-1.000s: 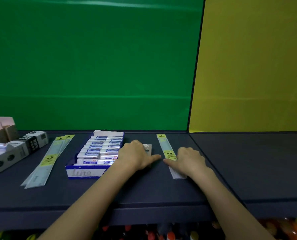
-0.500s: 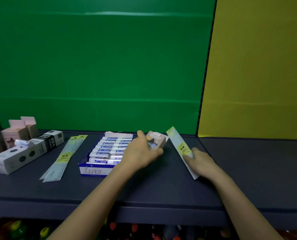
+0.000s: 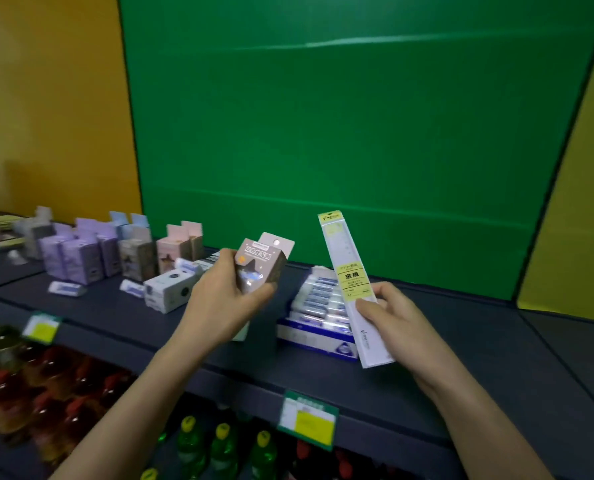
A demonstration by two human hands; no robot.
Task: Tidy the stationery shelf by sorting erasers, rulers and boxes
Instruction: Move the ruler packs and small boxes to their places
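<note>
My left hand (image 3: 221, 306) holds a small brown-pink box (image 3: 259, 265) upright above the dark shelf (image 3: 479, 337). My right hand (image 3: 392, 317) grips a packaged clear ruler (image 3: 349, 282) with a yellow label, tilted up and lifted off the shelf. Between and behind the hands sits the blue tray of erasers (image 3: 318, 306), partly hidden by the ruler. Left of it lies a white box (image 3: 169, 289), with loose erasers (image 3: 67, 288) nearby. Pink boxes (image 3: 177, 247) and purple boxes (image 3: 77, 258) stand at the back left.
Green and yellow panels back the shelf. Price tags (image 3: 307, 419) hang on the shelf's front edge. Bottles with yellow caps (image 3: 222, 445) and red bottles (image 3: 18, 386) fill the level below. The shelf surface right of my right hand is bare.
Both hands have lifted higher off the shelf, the left with the small box and the right with the ruler. My view has swung left, showing more boxes at the left.
</note>
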